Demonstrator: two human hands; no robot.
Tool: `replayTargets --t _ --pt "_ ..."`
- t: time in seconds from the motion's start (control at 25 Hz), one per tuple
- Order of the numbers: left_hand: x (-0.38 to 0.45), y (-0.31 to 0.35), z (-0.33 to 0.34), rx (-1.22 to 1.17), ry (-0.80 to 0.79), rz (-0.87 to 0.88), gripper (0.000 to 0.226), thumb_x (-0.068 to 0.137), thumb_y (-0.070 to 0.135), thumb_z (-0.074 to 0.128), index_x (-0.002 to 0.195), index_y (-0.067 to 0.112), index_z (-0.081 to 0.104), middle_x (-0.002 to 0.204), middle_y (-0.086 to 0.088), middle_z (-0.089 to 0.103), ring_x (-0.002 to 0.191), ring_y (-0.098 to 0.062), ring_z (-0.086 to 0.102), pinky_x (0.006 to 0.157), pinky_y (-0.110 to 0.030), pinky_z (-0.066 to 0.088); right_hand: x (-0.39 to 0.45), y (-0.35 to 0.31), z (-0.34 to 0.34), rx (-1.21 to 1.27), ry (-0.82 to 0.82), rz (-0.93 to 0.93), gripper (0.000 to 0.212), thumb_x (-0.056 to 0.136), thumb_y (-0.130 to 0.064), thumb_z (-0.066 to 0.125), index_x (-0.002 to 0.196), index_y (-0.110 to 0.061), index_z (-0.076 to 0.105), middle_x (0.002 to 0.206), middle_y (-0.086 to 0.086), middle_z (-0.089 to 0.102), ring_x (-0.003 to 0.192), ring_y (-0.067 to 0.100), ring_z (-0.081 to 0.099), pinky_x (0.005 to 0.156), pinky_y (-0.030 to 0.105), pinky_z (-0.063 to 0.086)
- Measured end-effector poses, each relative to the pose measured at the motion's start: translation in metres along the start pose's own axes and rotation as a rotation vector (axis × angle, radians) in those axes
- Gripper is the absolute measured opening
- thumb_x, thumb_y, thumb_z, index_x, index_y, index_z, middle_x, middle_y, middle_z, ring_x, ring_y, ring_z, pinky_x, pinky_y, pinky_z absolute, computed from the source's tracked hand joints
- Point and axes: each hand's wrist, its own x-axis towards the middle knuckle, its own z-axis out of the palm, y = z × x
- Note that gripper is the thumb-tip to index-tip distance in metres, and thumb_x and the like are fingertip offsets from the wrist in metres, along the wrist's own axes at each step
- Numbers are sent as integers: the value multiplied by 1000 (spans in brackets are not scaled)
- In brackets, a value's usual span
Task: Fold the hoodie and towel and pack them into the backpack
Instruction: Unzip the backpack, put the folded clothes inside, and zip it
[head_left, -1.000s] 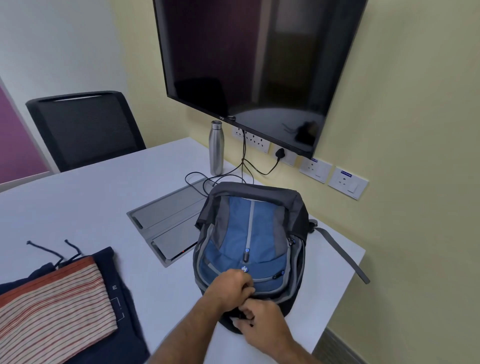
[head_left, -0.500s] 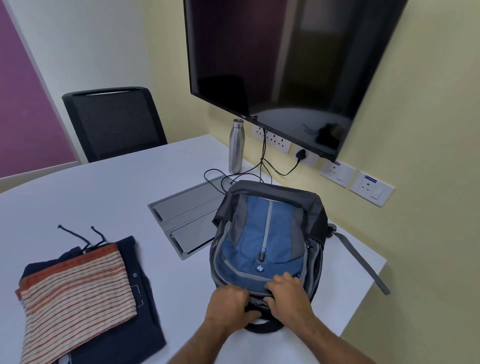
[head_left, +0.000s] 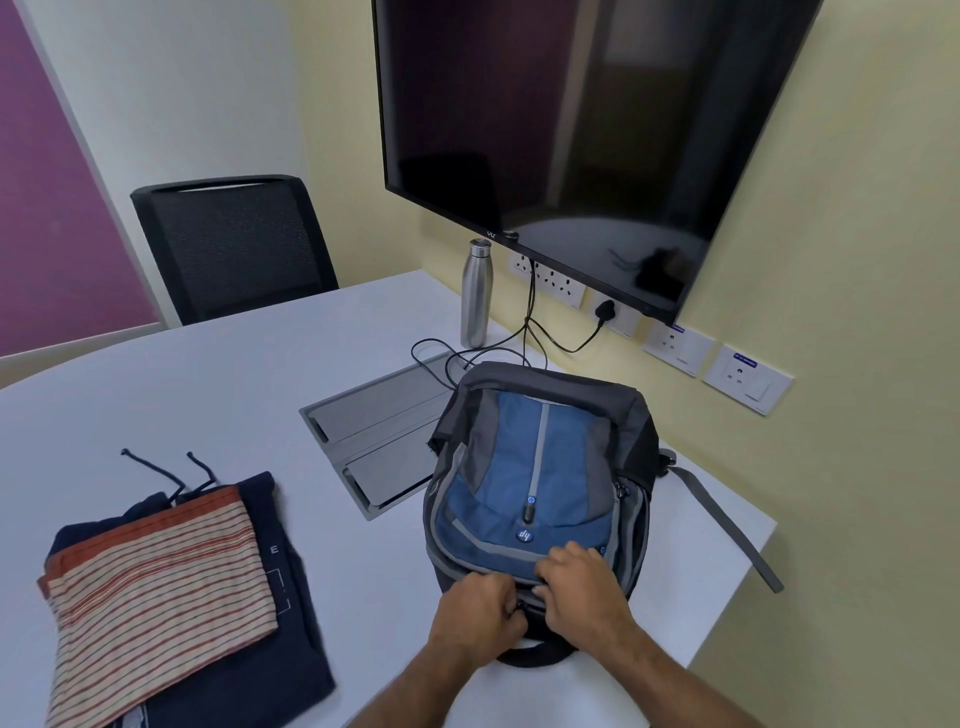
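A blue and grey backpack (head_left: 540, 483) lies on its back on the white tabletop (head_left: 218, 405), near the right-hand edge by the yellow wall. Its long axis runs away from us: the bottom end points toward the wall, and the top end, with its carry loop, points toward us. The zipper line we need to open curves across that near end.

Both our hands sit right on that near end. Our left hand (head_left: 480, 618) is curled into a loose fist at the zipper, its fingers seeming to pinch a small dark pull, though the pull itself is mostly hidden. Our right hand (head_left: 582, 587) lies just beside it, touching the backpack, with its fingers (head_left: 563, 558) bent and gripping the fabric along the opening. The two hands are almost touching each other.

We judge that the bag is not yet open wide enough to take anything.

Well apart to the left, near the front of the tabletop, lies the dark navy hoodie (head_left: 249, 654), folded flat, its two drawstrings trailing away from us. The striped red and cream towel (head_left: 156, 587), also folded, rests on top of it. Our left hand is the nearer one to this pile; reaching it means moving sideways to the left, away from the backpack.
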Motion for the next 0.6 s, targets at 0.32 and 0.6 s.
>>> replayTargets --t 0.32,0.6 --pt "7 -45 -27 7 -31 65 15 75 31 58 81 17 60 78 3 67 74 -18 59 69 -32 52 -18 43 -18 -41 -10 -105 27 56 -40 86 61 -32 61 61 -15 53 59 6 51 54 21 40" --pt "11 -72 -37 -3 32 -30 12 88 22 57 85 19 68 86 5 68 78 -12 59 69 -23 47 -35 64 -18 -83 27 -144 20 61 -37 79 63 -27 61 65 -12 54 61 12 51 55 25 41"
